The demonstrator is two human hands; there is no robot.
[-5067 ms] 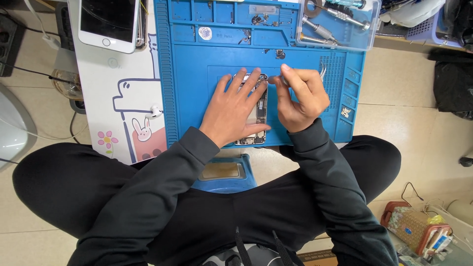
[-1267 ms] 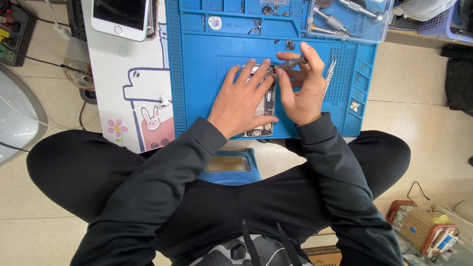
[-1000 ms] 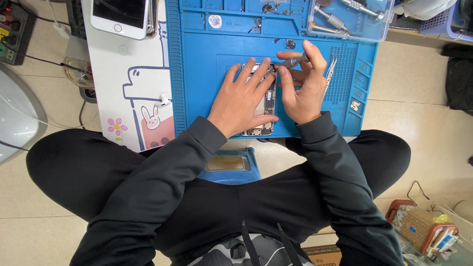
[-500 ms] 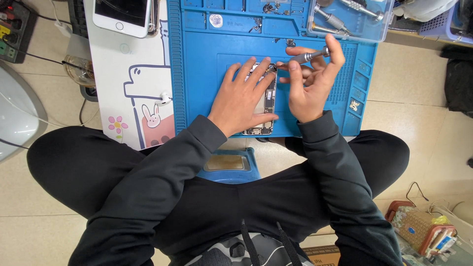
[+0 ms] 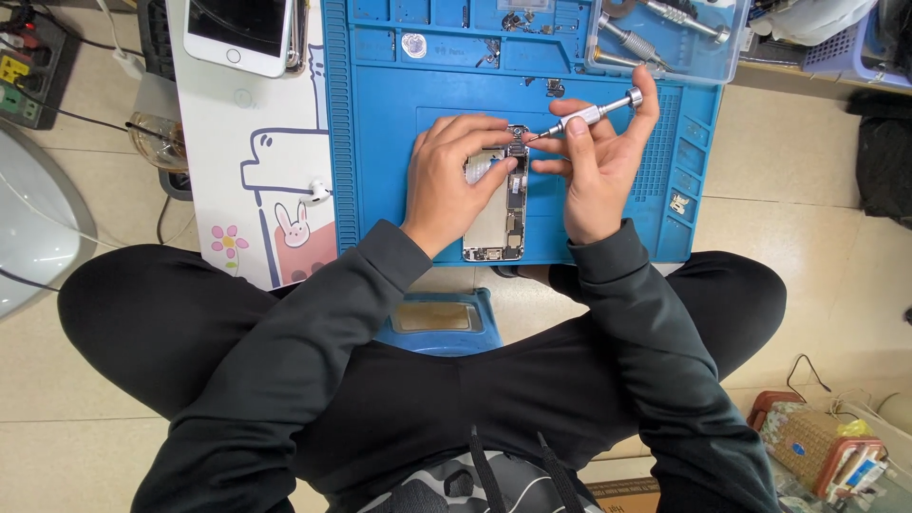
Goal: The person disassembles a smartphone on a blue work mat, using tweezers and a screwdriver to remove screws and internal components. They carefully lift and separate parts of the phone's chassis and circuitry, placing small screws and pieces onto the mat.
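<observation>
Over at ten o'clock a white phone lay face up on the cartoon mat. At centre, on the blue repair mat, the left hand pressed spread fingers on the opened phone. At two o'clock of it, the right hand pinched a silver screwdriver, tip touching the phone's top edge.

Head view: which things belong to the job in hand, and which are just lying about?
In use:
- opened phone, steadied by left hand
- screwdriver, held in right hand
- blue mat underneath

Lying about:
- white phone
- earbud
- clear tray with spare tools
- power strip
</observation>
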